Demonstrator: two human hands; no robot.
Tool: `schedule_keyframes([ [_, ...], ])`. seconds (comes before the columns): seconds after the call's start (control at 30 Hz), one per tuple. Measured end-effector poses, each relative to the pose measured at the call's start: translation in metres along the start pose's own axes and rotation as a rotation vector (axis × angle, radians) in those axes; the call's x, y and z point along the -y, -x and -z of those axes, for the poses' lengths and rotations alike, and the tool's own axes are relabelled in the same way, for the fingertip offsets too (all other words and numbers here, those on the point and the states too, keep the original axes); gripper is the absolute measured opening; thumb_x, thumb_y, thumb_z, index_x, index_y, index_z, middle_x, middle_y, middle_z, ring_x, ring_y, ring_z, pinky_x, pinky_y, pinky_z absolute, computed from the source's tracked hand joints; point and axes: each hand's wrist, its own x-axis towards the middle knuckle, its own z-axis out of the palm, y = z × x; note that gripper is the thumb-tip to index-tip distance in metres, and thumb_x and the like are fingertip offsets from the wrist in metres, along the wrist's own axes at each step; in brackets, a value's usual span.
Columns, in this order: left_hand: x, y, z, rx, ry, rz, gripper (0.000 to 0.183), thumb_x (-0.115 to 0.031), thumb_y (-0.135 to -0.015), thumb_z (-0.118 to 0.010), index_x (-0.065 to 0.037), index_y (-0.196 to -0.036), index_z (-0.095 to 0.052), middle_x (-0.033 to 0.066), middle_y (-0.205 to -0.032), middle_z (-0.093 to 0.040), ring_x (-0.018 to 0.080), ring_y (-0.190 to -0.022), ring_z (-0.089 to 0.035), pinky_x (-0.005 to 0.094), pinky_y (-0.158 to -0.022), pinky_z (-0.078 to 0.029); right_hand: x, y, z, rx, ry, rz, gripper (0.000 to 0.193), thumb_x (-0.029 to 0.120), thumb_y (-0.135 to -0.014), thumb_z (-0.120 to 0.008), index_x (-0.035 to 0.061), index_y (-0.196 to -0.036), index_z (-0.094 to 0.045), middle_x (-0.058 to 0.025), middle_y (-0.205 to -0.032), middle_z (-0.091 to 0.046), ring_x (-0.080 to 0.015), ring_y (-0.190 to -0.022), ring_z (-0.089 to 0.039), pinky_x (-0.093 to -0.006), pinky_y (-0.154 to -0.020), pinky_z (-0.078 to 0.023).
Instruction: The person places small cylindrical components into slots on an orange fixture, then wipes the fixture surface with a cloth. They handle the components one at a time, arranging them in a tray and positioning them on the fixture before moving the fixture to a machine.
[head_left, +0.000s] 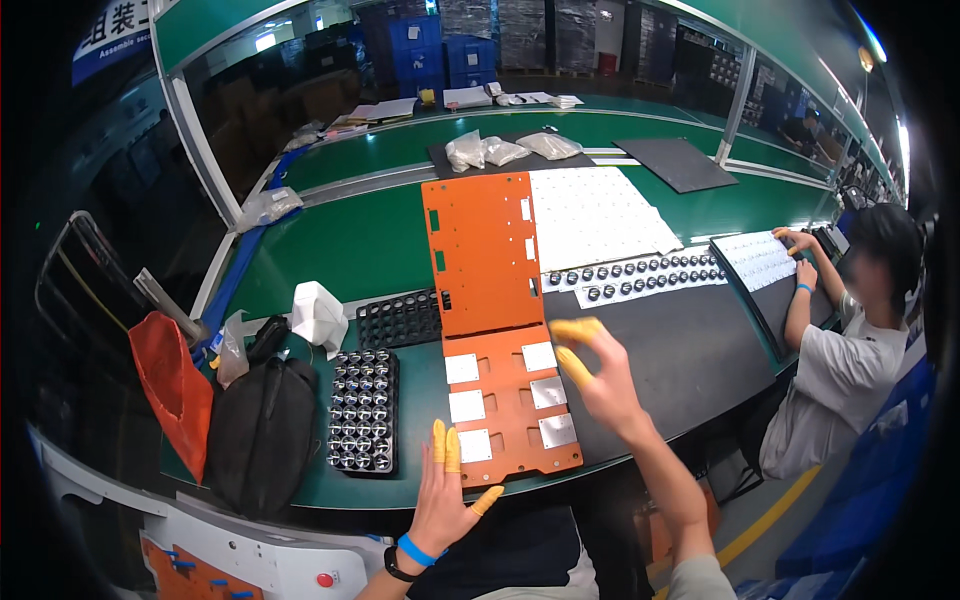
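Note:
An orange hinged fixture [480, 250] stands in front of me with its lid swung up. Square silvery plates [474, 446] lie in two columns on its lower half [509, 410]. My left hand [443, 505], fingers stretched out and tipped with yellow finger covers, rests by the fixture's near left corner. Its fingertips are beside the nearest left plate. Over the right edge of the fixture, close to the hinge, hovers my right hand [606, 378]. Its covered thumb and fingers are bent but apart, and nothing shows between them.
Left of the fixture are a black tray of round shiny parts [363, 415] and another black tray [395, 319]. A black bag [262, 440] lies farther left. White sheets [600, 215] and rows of round black parts [640, 285] lie right. A co-worker [840, 340] handles a panel [757, 262].

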Motion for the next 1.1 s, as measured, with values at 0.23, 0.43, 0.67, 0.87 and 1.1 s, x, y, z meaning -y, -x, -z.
schedule_keyframes([
  [0.23,0.002,0.006,-0.015,-0.160,-0.099,0.059,0.112,-0.062,-0.076,-0.077,0.010,-0.148,-0.030,0.0296,-0.153,-0.033,0.0450,-0.140,-0.036,0.0553,-0.118,-0.029,-0.016,-0.147,-0.049,-0.120,0.450,0.270,0.074,0.025,-0.088,-0.073,-0.0023,-0.147,-0.038,-0.0215,-0.147,-0.042,-0.0415,-0.136,-0.039,-0.0485,-0.114,-0.032],
  [0.43,0.001,0.001,-0.015,-0.215,-0.095,0.040,0.109,-0.062,-0.072,-0.080,0.009,-0.144,-0.040,0.0263,-0.148,-0.042,0.0416,-0.135,-0.043,0.0556,-0.115,-0.033,-0.047,-0.209,-0.047,-0.004,0.845,0.396,0.101,0.062,-0.078,-0.071,-0.0066,-0.146,-0.039,-0.0268,-0.143,-0.046,-0.0418,-0.143,-0.032,-0.0614,-0.120,-0.014],
  [0.67,0.012,0.007,-0.019,-0.268,-0.090,-0.009,0.085,-0.053,-0.070,-0.084,-0.003,-0.134,-0.058,0.0192,-0.141,-0.053,0.0410,-0.126,-0.051,0.0545,-0.110,-0.038,0.020,-0.157,-0.027,-0.098,0.691,0.505,0.064,0.040,-0.081,-0.079,-0.0014,-0.124,-0.056,-0.0167,-0.121,-0.061,-0.0341,-0.119,-0.054,-0.0572,-0.119,-0.021],
  [0.87,0.010,0.008,-0.018,-0.324,-0.025,-0.048,0.074,-0.042,-0.068,-0.089,-0.003,-0.125,-0.065,0.0173,-0.138,-0.056,0.0400,-0.121,-0.054,0.0485,-0.102,-0.047,0.071,-0.039,-0.007,-0.008,0.750,0.576,0.051,0.027,-0.083,-0.078,-0.0006,-0.121,-0.060,-0.0163,-0.118,-0.065,-0.0348,-0.117,-0.061,-0.0573,-0.110,-0.037],
  [1.1,0.010,0.009,-0.027,-0.510,0.403,0.080,0.125,-0.043,-0.062,-0.095,0.002,-0.152,-0.020,0.0249,-0.153,-0.032,0.0395,-0.137,-0.040,0.0471,-0.111,-0.038,0.053,0.062,-0.014,0.243,0.702,0.516,0.042,0.012,-0.070,-0.069,0.0006,-0.111,-0.071,-0.0152,-0.109,-0.067,-0.0316,-0.105,-0.067,-0.0450,-0.095,-0.054],
])
